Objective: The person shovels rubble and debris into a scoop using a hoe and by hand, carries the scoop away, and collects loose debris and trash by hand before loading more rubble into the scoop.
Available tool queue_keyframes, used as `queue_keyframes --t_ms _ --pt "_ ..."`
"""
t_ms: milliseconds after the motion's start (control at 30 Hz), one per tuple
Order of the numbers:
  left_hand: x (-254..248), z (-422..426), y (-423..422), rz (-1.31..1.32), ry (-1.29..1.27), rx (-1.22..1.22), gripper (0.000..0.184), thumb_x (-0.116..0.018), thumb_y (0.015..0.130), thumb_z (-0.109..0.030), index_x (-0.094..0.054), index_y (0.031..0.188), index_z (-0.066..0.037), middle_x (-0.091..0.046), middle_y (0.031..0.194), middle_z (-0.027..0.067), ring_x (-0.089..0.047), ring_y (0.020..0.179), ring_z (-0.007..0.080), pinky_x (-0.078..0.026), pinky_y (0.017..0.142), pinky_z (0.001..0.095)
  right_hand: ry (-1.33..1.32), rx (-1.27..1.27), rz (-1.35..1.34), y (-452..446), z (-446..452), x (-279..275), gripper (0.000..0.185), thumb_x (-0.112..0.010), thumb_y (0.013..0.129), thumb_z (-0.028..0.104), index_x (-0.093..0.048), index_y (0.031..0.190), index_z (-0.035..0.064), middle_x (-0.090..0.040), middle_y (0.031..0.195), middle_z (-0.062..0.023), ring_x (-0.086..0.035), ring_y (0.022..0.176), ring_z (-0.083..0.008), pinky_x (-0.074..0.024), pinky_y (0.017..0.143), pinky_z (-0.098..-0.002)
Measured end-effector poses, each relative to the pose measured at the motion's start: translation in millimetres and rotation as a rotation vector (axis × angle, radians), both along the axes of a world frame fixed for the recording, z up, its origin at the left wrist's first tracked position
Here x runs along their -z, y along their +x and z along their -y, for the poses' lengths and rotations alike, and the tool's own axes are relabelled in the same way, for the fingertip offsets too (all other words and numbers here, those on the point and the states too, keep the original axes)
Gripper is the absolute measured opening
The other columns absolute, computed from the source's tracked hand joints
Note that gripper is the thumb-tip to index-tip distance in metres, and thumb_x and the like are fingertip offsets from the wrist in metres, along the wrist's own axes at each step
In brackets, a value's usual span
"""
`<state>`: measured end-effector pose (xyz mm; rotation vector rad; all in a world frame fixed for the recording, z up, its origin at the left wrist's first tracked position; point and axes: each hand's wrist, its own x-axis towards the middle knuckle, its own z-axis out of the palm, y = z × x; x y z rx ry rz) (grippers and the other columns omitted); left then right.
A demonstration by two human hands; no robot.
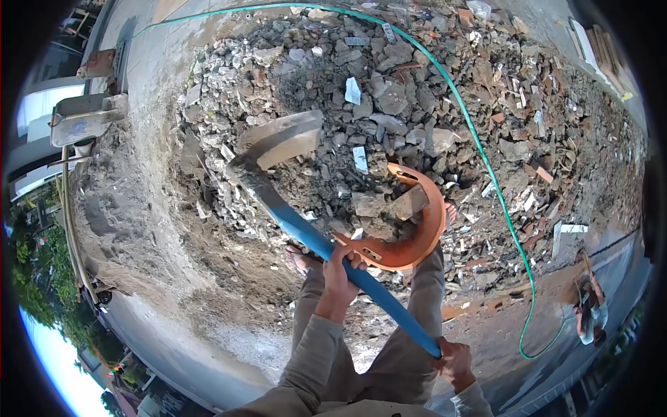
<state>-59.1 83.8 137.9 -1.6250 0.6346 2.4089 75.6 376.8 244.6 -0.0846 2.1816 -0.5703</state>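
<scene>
My left hand is wrapped round the blue handle of a hoe, partway along it. Lower down, my right hand grips the handle's end. The hoe's wide metal blade is over the rubble at the upper left, somewhat smeared by motion. Just beyond my left hand, a curved orange plastic scoop basket with slotted grips lies by my feet. Broken concrete chunks lie within its curve. Whether the blade touches the rubble, I cannot tell.
A heap of rubble spreads around my feet. Across it runs a green hose. A wheelbarrow stands at the left, planks lie at the upper right, and another person is at the lower right.
</scene>
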Motion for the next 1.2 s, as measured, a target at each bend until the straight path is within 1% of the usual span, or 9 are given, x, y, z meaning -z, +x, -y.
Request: queue_keyframes --t_ms 200,233,333,400,567,733,867,1033,1200 --pt "-29.8 144.0 -143.8 -0.281 -0.410 -0.071 0.020 -0.056 0.086 -0.015 -0.042 0.073 -0.014 -0.040 0.068 -0.0029 -0.039 0.056 0.0090 -0.040 0.052 0.0273 -0.179 -0.021 -0.191 -149.5 140.0 82.7 0.039 -0.072 0.074 0.021 -0.055 0.106 0.0099 -0.065 0.070 -0.0127 -0.065 0.067 -0.0341 -0.0517 0.060 -0.0452" --pt "-22.3 157.7 -171.2 -0.225 -0.600 -0.113 0.021 -0.058 0.086 -0.014 -0.043 0.072 -0.013 -0.042 0.065 -0.0023 -0.040 0.054 0.0095 -0.040 0.050 0.0269 -0.307 0.033 -0.276 -160.1 156.5 102.0 0.038 -0.072 0.075 0.021 -0.056 0.107 0.0080 -0.064 0.070 -0.0144 -0.066 0.069 -0.0345 -0.0521 0.061 -0.0450" --pt "25.0 178.2 -207.8 -0.158 -0.748 0.013 0.021 -0.058 0.085 -0.011 -0.045 0.069 -0.009 -0.044 0.059 0.0008 -0.043 0.048 0.0129 -0.040 0.046 0.0294 -0.338 0.042 -0.224 -178.2 179.5 101.0 0.032 -0.069 0.077 0.021 -0.060 0.102 0.0046 -0.064 0.070 -0.0168 -0.065 0.072 -0.0368 -0.0522 0.064 -0.0450" --pt "71.6 144.2 -192.2 0.142 -0.728 0.251 0.023 -0.056 0.084 -0.009 -0.044 0.065 -0.010 -0.042 0.055 0.0011 -0.041 0.045 0.0137 -0.040 0.044 0.0293 -0.393 0.146 0.159 -144.0 165.8 99.3 0.028 -0.068 0.077 0.022 -0.062 0.098 0.0035 -0.064 0.073 -0.0178 -0.064 0.073 -0.0385 -0.0512 0.067 -0.0476" --pt "120.0 63.5 -76.1 0.459 -0.413 0.124 0.022 -0.056 0.085 -0.015 -0.046 0.067 -0.011 -0.044 0.055 0.0021 -0.043 0.045 0.0170 -0.041 0.044 0.0330 -0.115 -0.011 0.081 -85.0 75.2 54.9 0.026 -0.069 0.075 0.022 -0.062 0.093 0.0040 -0.065 0.077 -0.0178 -0.064 0.075 -0.0394 -0.0506 0.069 -0.0498" --pt "108.9 -5.3 20.1 0.387 -0.084 0.042 0.023 -0.056 0.088 -0.016 -0.042 0.070 -0.014 -0.040 0.059 -0.0031 -0.041 0.051 0.0105 -0.040 0.050 0.0297 0.192 -0.048 0.222 -40.5 21.3 1.7 0.025 -0.070 0.073 0.022 -0.063 0.093 0.0094 -0.065 0.073 -0.0169 -0.065 0.069 -0.0382 -0.0521 0.066 -0.0489" --pt "82.8 -82.3 106.2 0.219 0.397 -0.122 0.021 -0.056 0.086 -0.011 -0.042 0.070 -0.015 -0.038 0.063 -0.0023 -0.040 0.056 0.0114 -0.039 0.059 0.0298 0.437 -0.062 0.298 15.8 -30.8 -39.7 0.021 -0.070 0.072 0.025 -0.064 0.087 0.0115 -0.065 0.067 -0.0155 -0.064 0.065 -0.0385 -0.0511 0.063 -0.0495" --pt "13.8 -95.0 96.5 0.079 0.372 -0.079 0.024 -0.053 0.085 -0.008 -0.037 0.069 -0.017 -0.036 0.066 -0.0027 -0.038 0.058 0.0109 -0.039 0.063 0.0303 0.415 -0.045 0.093 49.6 -78.8 -44.2 0.010 -0.069 0.070 0.022 -0.065 0.078 0.0174 -0.062 0.062 -0.0108 -0.063 0.060 -0.0356 -0.0501 0.058 -0.0483" --pt "-4.3 33.0 3.1 -0.135 0.047 -0.089 0.025 -0.053 0.087 -0.010 -0.037 0.069 -0.018 -0.034 0.065 -0.0059 -0.034 0.056 0.0074 -0.036 0.059 0.0268 0.108 -0.106 -0.152 -25.5 2.2 43.5 0.027 -0.073 0.067 0.022 -0.065 0.092 0.0195 -0.067 0.068 -0.0066 -0.066 0.061 -0.0299 -0.0525 0.060 -0.0437"
